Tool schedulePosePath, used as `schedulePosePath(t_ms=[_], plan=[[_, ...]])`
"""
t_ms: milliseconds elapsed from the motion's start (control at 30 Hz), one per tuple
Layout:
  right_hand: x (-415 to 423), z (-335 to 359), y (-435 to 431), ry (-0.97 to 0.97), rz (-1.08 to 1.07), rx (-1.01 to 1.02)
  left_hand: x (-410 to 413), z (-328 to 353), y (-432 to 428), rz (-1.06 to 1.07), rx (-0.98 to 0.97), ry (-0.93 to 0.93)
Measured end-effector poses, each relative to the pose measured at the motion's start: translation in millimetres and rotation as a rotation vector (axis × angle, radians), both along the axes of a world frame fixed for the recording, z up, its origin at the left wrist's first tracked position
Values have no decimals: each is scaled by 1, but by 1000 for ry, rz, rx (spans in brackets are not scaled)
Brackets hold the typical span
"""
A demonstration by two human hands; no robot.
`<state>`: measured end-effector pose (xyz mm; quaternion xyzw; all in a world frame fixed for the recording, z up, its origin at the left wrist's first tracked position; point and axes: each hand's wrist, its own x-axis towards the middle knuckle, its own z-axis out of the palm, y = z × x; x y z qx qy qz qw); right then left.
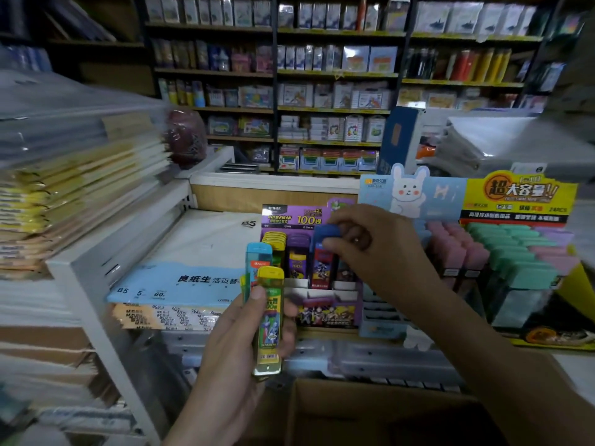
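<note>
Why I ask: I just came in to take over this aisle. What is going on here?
A person is handling slim lead cases. The left hand holds a yellow case with a teal case behind it. The right hand grips a blue-capped case standing in the purple display box; whether it goes in or comes out cannot be told.

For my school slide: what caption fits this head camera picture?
Right hand pinches a blue-capped case at the purple display box; left hand grips a yellow case.

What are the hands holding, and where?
Left hand grips yellow case and light-blue case by their lower halves; right hand pinches dark-blue case by its cap.
</note>
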<state>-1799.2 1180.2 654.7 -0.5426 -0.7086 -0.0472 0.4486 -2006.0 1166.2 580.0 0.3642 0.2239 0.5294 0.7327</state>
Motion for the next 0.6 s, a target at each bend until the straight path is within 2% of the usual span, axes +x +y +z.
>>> schedulePosePath(t_ms=[600], plan=[[2, -16, -1, -188, 69, -8, 27, 8, -21, 78, -24, 21]])
